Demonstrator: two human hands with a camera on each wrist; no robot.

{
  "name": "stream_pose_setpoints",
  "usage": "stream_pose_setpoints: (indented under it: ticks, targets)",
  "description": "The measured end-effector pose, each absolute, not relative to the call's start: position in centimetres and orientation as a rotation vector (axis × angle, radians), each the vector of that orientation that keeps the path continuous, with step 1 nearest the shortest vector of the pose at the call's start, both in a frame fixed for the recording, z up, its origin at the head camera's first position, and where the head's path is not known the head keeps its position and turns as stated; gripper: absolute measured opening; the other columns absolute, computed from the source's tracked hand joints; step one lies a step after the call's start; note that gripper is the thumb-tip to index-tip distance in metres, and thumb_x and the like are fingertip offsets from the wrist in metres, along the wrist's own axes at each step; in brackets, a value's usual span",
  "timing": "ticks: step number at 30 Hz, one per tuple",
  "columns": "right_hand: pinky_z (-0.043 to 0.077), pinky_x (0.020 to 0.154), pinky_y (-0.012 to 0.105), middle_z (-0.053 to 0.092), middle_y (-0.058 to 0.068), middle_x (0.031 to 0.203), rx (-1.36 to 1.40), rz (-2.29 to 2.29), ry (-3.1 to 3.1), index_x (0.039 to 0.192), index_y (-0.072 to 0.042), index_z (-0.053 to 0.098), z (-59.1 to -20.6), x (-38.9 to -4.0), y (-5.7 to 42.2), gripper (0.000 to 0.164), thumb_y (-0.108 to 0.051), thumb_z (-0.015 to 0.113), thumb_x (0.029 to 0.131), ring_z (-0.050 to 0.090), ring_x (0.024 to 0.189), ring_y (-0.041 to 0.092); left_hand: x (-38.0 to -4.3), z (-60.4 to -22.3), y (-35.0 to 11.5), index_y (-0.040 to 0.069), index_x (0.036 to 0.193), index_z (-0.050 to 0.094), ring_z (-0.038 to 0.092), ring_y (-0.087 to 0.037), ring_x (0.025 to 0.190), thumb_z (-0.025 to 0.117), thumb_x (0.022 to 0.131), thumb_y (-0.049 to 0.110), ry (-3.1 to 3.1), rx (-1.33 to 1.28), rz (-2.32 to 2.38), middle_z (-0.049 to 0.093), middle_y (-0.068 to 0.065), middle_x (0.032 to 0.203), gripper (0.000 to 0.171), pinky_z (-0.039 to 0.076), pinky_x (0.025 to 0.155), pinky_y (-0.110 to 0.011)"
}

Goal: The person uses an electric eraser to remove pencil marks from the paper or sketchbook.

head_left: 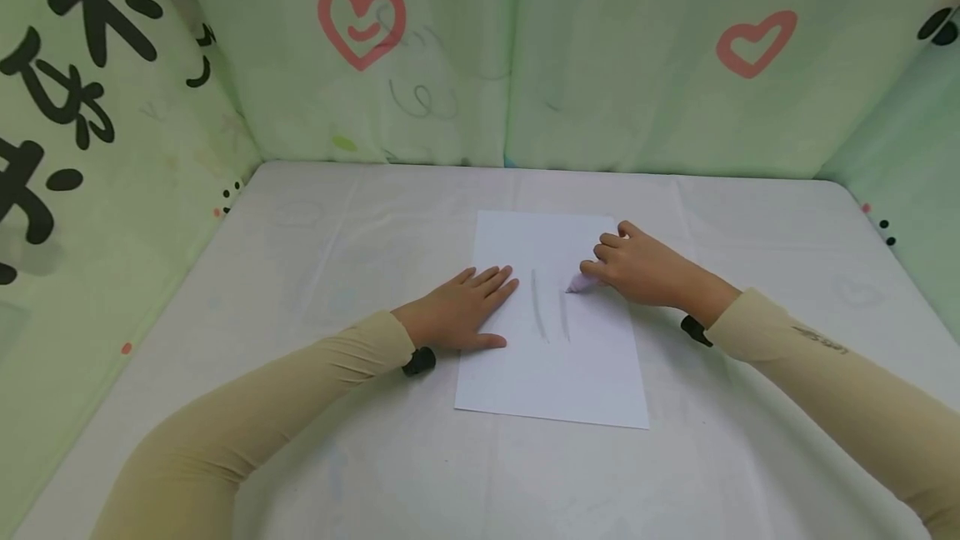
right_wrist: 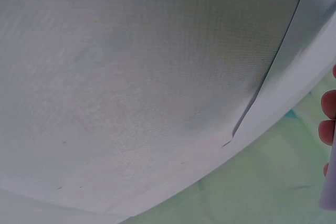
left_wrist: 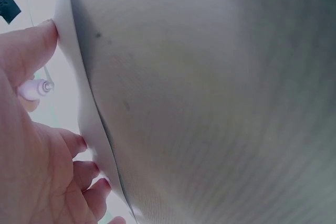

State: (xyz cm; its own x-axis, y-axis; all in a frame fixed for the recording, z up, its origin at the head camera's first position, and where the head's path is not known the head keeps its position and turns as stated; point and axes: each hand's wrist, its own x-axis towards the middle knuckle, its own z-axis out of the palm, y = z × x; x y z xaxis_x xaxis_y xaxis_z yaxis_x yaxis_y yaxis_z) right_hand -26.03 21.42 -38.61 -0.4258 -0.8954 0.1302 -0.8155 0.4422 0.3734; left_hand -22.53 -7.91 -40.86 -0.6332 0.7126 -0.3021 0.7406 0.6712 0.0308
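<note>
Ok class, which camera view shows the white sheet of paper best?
The head view: it shows the white sheet of paper from above and nearly whole, its near edge fully visible. The left wrist and right wrist views each show just a slanted strip along one edge.

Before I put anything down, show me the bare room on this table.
Bare white tablecloth lies between the left sleeve and green curtain, beyond the right sleeve, and nearside of the white paper, between the sleeves. Crowded: the paper's middle, where the left hand rests and the right hand holds a lilac pen by drawn lines.
</note>
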Motion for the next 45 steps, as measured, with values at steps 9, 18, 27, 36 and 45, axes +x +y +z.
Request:
stream_pose_setpoints:
  ticks: [9, 18, 27, 36, 45]
  targets:
    - [0.04, 0.073, 0.04, 0.053, 0.006, 0.069, 1.484, -0.314, -2.329, 0.085, -0.01, 0.049, -38.9, -26.4, 20.9, 0.026, -0.01, 0.074, 0.077, 0.047, 0.07, 0.022, -22.6, -40.8, -8.0, 0.012, 0.153, 0.005, 0.008, -0.021, 0.148, 0.038, 0.092, 0.062, 2.591, 1.146, -0.14, 0.004, -0.006, 0.16, 0.085, 0.011, 0.12, -0.042]
    - [0.038, 0.071, 0.039, 0.052, 0.006, 0.067, 1.482, -0.333, -2.346, 0.083, -0.01, 0.049, -38.6, -26.2, 20.9, 0.026, -0.012, 0.075, 0.077, 0.045, 0.067, 0.021, -22.6, -40.8, -7.9, 0.013, 0.153, 0.004, 0.007, -0.021, 0.148, 0.038, 0.092, 0.063, 2.589, 1.136, -0.146, 0.003, -0.006, 0.16, 0.086, 0.011, 0.12, -0.042]
    - [0.039, 0.072, 0.04, 0.053, 0.006, 0.068, 1.483, -0.339, -2.345, 0.085, -0.01, 0.049, -38.7, -26.2, 21.0, 0.028, -0.011, 0.075, 0.076, 0.046, 0.069, 0.022, -22.6, -40.8, -8.0, 0.013, 0.153, 0.005, 0.008, -0.021, 0.148, 0.039, 0.092, 0.062, 2.591, 1.133, -0.141, 0.003, -0.006, 0.16, 0.086, 0.011, 0.12, -0.042]
    - [0.039, 0.071, 0.039, 0.053, 0.007, 0.067, 1.464, -0.329, -2.339, 0.083, -0.01, 0.049, -38.6, -26.5, 20.5, 0.026, -0.015, 0.074, 0.078, 0.046, 0.067, 0.022, -22.8, -41.1, -7.8, 0.013, 0.153, 0.004, 0.007, -0.021, 0.148, 0.038, 0.092, 0.063, 2.586, 1.149, -0.149, 0.003, -0.006, 0.16, 0.086, 0.011, 0.12, -0.043]
    - [0.033, 0.066, 0.035, 0.054, 0.007, 0.071, 1.435, -0.33, -2.341, 0.09, -0.01, 0.052, -38.7, -26.1, 21.0, 0.026, -0.013, 0.074, 0.077, 0.045, 0.068, 0.022, -22.8, -41.1, -8.0, 0.013, 0.153, 0.004, 0.007, -0.021, 0.148, 0.039, 0.092, 0.062, 2.585, 1.14, -0.13, 0.003, -0.005, 0.16, 0.086, 0.011, 0.12, -0.042]
